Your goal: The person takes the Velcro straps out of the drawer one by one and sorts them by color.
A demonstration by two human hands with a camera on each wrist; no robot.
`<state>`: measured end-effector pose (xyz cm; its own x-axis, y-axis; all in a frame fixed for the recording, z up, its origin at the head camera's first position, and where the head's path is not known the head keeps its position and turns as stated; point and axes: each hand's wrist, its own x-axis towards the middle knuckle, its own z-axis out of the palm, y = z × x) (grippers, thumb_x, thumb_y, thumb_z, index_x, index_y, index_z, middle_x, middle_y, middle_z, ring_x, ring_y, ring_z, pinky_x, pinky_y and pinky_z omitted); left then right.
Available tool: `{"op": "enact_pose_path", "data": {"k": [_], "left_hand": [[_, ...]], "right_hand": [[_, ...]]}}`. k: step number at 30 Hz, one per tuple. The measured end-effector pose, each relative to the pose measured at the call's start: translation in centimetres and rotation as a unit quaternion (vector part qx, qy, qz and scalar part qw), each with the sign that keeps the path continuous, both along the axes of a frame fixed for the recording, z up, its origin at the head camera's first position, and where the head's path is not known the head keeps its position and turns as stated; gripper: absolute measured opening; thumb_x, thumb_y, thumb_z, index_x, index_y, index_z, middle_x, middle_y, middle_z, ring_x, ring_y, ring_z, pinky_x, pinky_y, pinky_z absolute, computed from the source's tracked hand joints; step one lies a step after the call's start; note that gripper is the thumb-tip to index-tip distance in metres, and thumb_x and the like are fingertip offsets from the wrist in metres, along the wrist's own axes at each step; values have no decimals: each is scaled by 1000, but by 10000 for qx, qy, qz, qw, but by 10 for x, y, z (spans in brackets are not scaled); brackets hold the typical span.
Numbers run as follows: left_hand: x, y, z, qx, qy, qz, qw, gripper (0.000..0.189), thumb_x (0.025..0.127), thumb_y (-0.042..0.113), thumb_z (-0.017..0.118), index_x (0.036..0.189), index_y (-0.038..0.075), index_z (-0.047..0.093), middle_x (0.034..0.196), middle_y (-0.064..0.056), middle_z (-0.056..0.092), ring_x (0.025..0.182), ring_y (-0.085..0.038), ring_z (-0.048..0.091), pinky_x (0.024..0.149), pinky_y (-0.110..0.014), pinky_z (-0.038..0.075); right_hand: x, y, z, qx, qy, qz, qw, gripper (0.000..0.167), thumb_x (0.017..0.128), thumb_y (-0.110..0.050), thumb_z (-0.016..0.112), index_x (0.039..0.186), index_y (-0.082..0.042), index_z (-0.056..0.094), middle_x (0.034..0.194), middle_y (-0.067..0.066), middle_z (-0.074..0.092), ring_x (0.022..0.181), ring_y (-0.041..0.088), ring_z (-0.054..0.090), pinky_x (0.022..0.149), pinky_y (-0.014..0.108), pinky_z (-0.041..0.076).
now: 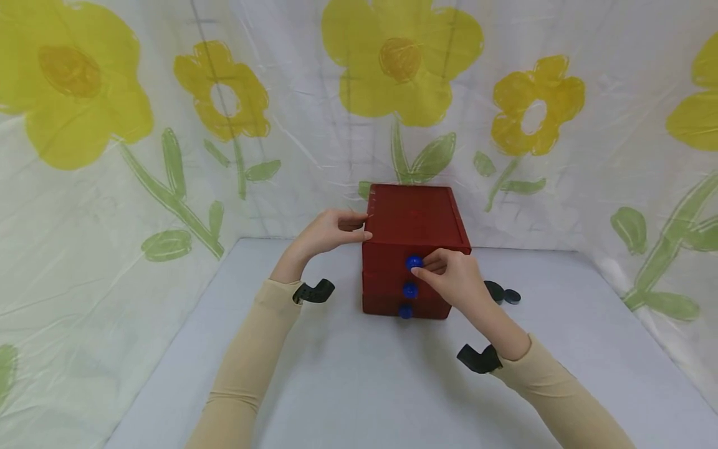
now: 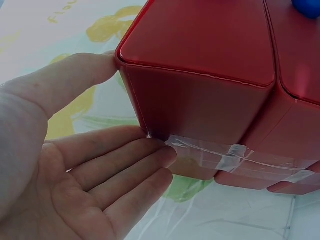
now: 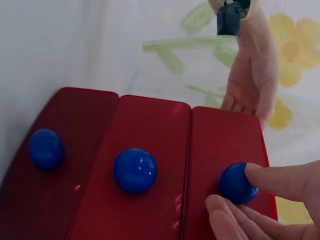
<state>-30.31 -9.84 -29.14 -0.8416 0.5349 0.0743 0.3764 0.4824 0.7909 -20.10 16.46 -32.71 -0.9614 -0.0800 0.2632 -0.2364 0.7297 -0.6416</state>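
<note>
A red box with three stacked drawers (image 1: 415, 215) stands on the table, each drawer front bearing a round blue knob. My right hand (image 1: 457, 277) pinches the top blue knob (image 3: 237, 183) between thumb and fingers. The middle knob (image 3: 135, 170) and the bottom knob (image 3: 46, 149) are untouched, and all the drawer fronts look closed. At the box's upper left, my left hand (image 1: 331, 231) has its thumb at the front top corner and its straight fingers along the side, near clear tape (image 2: 230, 157) stuck across it.
Two dark round discs (image 1: 512, 296) lie on the white table (image 1: 348, 386), just right of the box. Behind it hangs a pale curtain (image 1: 303, 125) printed with yellow flowers. Each wrist carries a black mount (image 1: 314, 291).
</note>
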Motion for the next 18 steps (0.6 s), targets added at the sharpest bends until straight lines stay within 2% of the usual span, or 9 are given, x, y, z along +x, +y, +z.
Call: {"op": "enact_pose_path", "data": {"k": [8, 10, 15, 18], "left_hand": [[2, 1, 2, -12, -4, -24, 10000, 62, 85, 41, 69, 139, 16, 51, 140, -5, 52, 128, -20, 50, 103, -40, 45], [8, 2, 9, -42, -37, -36, 10000, 61, 87, 37, 68, 139, 12, 49, 141, -7, 51, 129, -23, 49, 103, -41, 44], [8, 1, 8, -102, 93, -26, 9999, 61, 87, 38, 67, 139, 12, 50, 140, -7, 52, 128, -22, 50, 103, -41, 45], [3, 0, -1, -105, 274, -13, 9996, 61, 86, 42, 67, 138, 13, 52, 138, -6, 53, 126, -20, 52, 101, -39, 46]], "right_hand": [[0, -2, -4, -218, -221, -333, 9990, 32, 82, -34, 74, 96, -5, 70, 89, 9, 73, 79, 20, 70, 65, 31, 58], [0, -4, -5, -303, -239, -408, 9984, 31, 82, -33, 74, 96, -5, 70, 89, 9, 73, 79, 20, 70, 65, 31, 58], [0, -5, -7, -466, -269, -478, 9974, 31, 82, -34, 74, 95, -6, 70, 90, 9, 73, 80, 20, 70, 66, 32, 59], [2, -4, -11, -569, -221, -446, 9971, 33, 82, -36, 73, 96, -6, 70, 90, 10, 73, 79, 20, 70, 66, 31, 59]]}}
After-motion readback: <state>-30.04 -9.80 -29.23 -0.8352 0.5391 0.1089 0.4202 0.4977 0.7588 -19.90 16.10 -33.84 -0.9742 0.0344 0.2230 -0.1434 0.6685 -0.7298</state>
